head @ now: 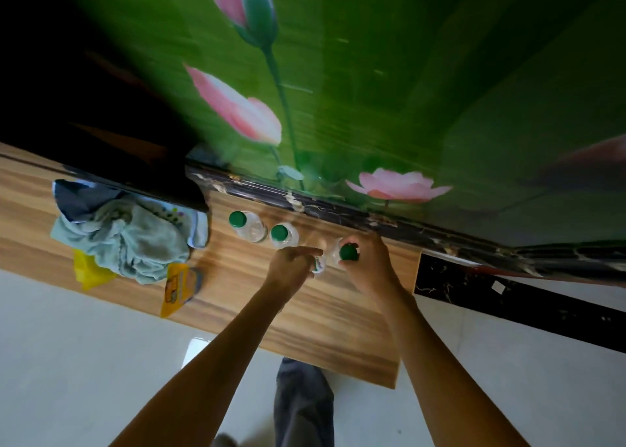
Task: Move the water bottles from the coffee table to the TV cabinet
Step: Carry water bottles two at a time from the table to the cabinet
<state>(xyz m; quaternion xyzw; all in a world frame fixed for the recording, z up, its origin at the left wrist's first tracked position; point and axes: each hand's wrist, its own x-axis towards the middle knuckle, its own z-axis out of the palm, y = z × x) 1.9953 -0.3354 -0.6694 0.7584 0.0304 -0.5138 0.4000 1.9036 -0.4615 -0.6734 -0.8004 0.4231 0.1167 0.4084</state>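
Observation:
Two clear water bottles with green caps, one and the other, stand side by side on the wooden TV cabinet near the wall. To their right, my right hand grips a third bottle by its neck, the green cap showing above the cabinet top. My left hand is closed around another bottle, of which only a bit of label shows between the two hands. Both held bottles are low over the wood, close to the standing pair.
A heap of pale green cloth lies on the cabinet's left part, with a yellow bag and a yellow packet beside it. A black TV edge overhangs there. Behind is a lotus mural wall. My leg stands on white floor tiles.

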